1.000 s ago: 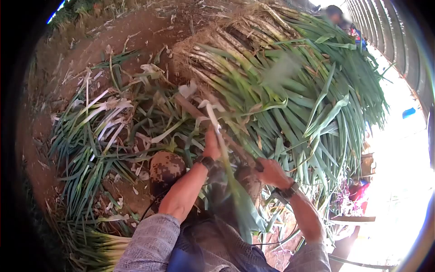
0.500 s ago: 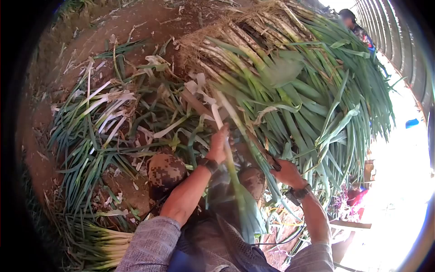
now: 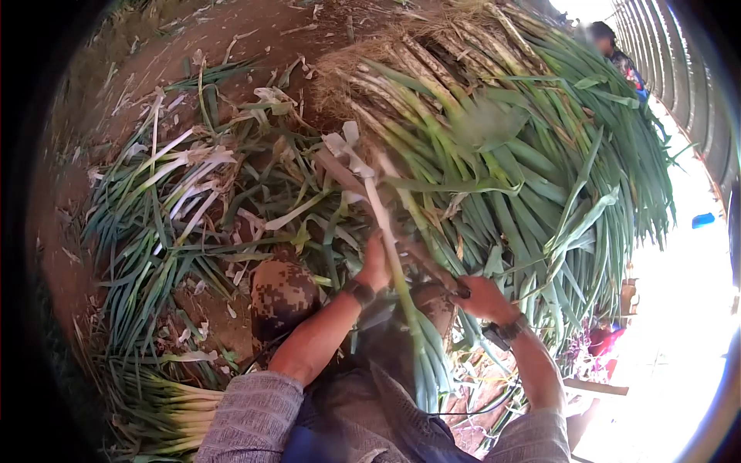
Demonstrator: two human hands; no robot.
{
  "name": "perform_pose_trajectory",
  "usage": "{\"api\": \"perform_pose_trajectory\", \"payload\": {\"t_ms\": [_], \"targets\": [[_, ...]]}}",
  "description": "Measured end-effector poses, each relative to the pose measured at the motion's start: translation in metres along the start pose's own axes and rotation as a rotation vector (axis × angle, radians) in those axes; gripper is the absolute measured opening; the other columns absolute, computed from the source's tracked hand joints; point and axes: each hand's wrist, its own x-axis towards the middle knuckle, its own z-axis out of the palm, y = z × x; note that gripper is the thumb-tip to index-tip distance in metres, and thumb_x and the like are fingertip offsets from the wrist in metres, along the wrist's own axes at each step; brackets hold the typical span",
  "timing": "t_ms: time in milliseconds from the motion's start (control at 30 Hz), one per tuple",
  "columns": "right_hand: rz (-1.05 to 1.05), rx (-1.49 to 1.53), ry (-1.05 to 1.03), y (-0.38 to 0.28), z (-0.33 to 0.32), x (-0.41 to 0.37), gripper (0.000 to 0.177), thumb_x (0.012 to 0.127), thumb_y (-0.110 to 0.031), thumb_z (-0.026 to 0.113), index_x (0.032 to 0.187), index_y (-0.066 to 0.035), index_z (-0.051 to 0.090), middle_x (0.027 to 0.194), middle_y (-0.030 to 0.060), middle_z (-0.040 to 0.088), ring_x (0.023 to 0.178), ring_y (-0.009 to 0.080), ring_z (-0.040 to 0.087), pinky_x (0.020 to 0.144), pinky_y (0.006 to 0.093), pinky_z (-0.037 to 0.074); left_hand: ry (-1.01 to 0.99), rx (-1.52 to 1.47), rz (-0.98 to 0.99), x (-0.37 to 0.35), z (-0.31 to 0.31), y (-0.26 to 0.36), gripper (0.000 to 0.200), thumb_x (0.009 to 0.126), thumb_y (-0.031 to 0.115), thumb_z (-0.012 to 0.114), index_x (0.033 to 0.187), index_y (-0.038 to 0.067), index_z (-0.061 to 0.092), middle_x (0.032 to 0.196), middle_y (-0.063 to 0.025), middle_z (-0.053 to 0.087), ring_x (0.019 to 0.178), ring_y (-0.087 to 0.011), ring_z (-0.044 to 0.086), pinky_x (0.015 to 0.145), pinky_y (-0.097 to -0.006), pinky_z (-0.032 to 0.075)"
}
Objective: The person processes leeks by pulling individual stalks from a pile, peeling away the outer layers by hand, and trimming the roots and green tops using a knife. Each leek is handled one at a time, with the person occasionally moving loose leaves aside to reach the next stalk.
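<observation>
My left hand (image 3: 376, 264) is closed around the pale lower stalk of a green onion (image 3: 380, 212). That onion slants across my lap, white end up and green leaves (image 3: 431, 369) hanging between my knees. My right hand (image 3: 485, 299) is closed on the near end of a long brown stick (image 3: 434, 268), with something small and dark at the thumb. The stick passes behind the onion, and its far end shows beside a peeled whitish skin (image 3: 347, 154) at the onion's top. Just right of the held onion, another stalk is blurred.
A large heap of green onions (image 3: 532, 170) with rooty ends lies ahead and right. Cleaned onions (image 3: 181, 181) and leaf scraps lie on the soil at left, with another bunch (image 3: 181, 413) lower down. A person (image 3: 614, 54) is at the far right, near a ribbed wall (image 3: 683, 77).
My right hand has moved slightly up and left with the stick. A long leafy stalk beside my right hand has dropped away from it. My left hand has shifted slightly down the onion.
</observation>
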Motion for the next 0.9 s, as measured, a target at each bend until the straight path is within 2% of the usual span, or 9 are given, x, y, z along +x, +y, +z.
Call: {"api": "perform_pose_trajectory", "payload": {"t_ms": [133, 200, 233, 333, 367, 500, 567, 700, 900], "targets": [[-0.040, -0.014, 0.002, 0.013, 0.011, -0.024, 0.033, 0.081, -0.034, 0.073, 0.094, -0.005, 0.064, 0.078, 0.0202, 0.065, 0.076, 0.0420, 0.063, 0.067, 0.0477, 0.049, 0.121, 0.118, 0.079, -0.003, 0.006, -0.001, 0.042, 0.104, 0.040, 0.034, 0.113, 0.006, 0.058, 0.097, -0.0092, 0.066, 0.081, -0.0262, 0.066, 0.072, -0.0484, 0.059], [0.006, -0.038, 0.103, 0.022, 0.019, -0.027, 0.032, 0.080, -0.033, 0.073, 0.093, -0.005, 0.063, 0.079, 0.0203, 0.065, 0.077, 0.0421, 0.063, 0.068, 0.0483, 0.049, -0.005, 0.015, -0.043, -0.018, 0.020, 0.000, 0.032, 0.103, 0.036, 0.047, 0.114, 0.007, 0.054, 0.102, -0.0118, 0.062, 0.082, -0.0259, 0.064, 0.070, -0.0480, 0.058], [0.111, -0.038, 0.125, 0.020, 0.019, -0.027, 0.032, 0.080, -0.033, 0.072, 0.094, -0.005, 0.064, 0.080, 0.0207, 0.066, 0.078, 0.0420, 0.064, 0.068, 0.0482, 0.050, -0.009, 0.018, -0.051, -0.018, 0.021, -0.001, 0.032, 0.103, 0.036, 0.047, 0.114, 0.007, 0.054, 0.102, -0.0118, 0.062, 0.082, -0.0259, 0.064, 0.070, -0.0480, 0.058], [0.151, 0.014, 0.265, 0.024, 0.021, -0.023, 0.033, 0.080, -0.033, 0.072, 0.096, -0.005, 0.064, 0.082, 0.0209, 0.067, 0.081, 0.0421, 0.065, 0.071, 0.0481, 0.050, 0.061, 0.325, -0.213, -0.013, 0.019, 0.002, 0.025, 0.100, 0.028, 0.054, 0.114, 0.006, 0.054, 0.104, -0.0132, 0.062, 0.081, -0.0255, 0.065, 0.066, -0.0505, 0.058], [0.182, 0.016, 0.196, 0.026, 0.017, -0.023, 0.034, 0.082, -0.035, 0.065, 0.100, -0.005, 0.065, 0.093, 0.0236, 0.069, 0.092, 0.0450, 0.065, 0.085, 0.0524, 0.051, 0.057, 0.350, -0.189, -0.010, 0.018, 0.002, 0.024, 0.098, 0.024, 0.057, 0.113, 0.005, 0.054, 0.102, -0.0129, 0.062, 0.083, -0.0248, 0.065, 0.065, -0.0508, 0.059], [0.198, 0.017, 0.174, 0.030, 0.017, -0.021, 0.035, 0.082, -0.034, 0.064, 0.103, -0.007, 0.066, 0.094, 0.0236, 0.069, 0.093, 0.0444, 0.065, 0.085, 0.0519, 0.051, 0.114, 0.241, -0.036, -0.003, 0.035, 0.010, 0.024, 0.094, 0.019, 0.062, 0.109, 0.002, 0.056, 0.096, -0.0108, 0.061, 0.087, -0.0222, 0.066, 0.060, -0.0483, 0.060], [0.116, -0.027, 0.223, 0.041, 0.022, -0.012, 0.036, 0.080, -0.033, 0.072, 0.100, -0.003, 0.065, 0.086, 0.0212, 0.068, 0.081, 0.0412, 0.065, 0.072, 0.0469, 0.050, 0.158, 0.222, 0.031, 0.007, 0.044, 0.018, 0.024, 0.094, 0.016, 0.063, 0.110, 0.000, 0.057, 0.094, -0.0094, 0.061, 0.086, -0.0230, 0.067, 0.062, -0.0485, 0.061], [0.162, 0.054, 0.176, 0.023, 0.008, 0.010, 0.036, 0.080, -0.033, 0.071, 0.098, -0.002, 0.065, 0.085, 0.0219, 0.067, 0.080, 0.0414, 0.065, 0.071, 0.0466, 0.050, 0.218, 0.150, 0.193, 0.038, 0.044, 0.034, 0.024, 0.093, 0.012, 0.063, 0.112, -0.002, 0.057, 0.098, -0.0107, 0.061, 0.086, -0.0252, 0.067, 0.067, -0.0496, 0.062], [0.092, -0.001, 0.189, 0.027, 0.008, 0.054, 0.035, 0.081, -0.032, 0.070, 0.094, 0.000, 0.064, 0.081, 0.0233, 0.065, 0.077, 0.0411, 0.064, 0.069, 0.0461, 0.049, 0.190, 0.178, 0.210, 0.066, 0.031, 0.037, 0.026, 0.095, 0.011, 0.058, 0.116, -0.004, 0.054, 0.110, -0.0156, 0.061, 0.091, -0.0276, 0.066, 0.077, -0.0452, 0.059]]}}
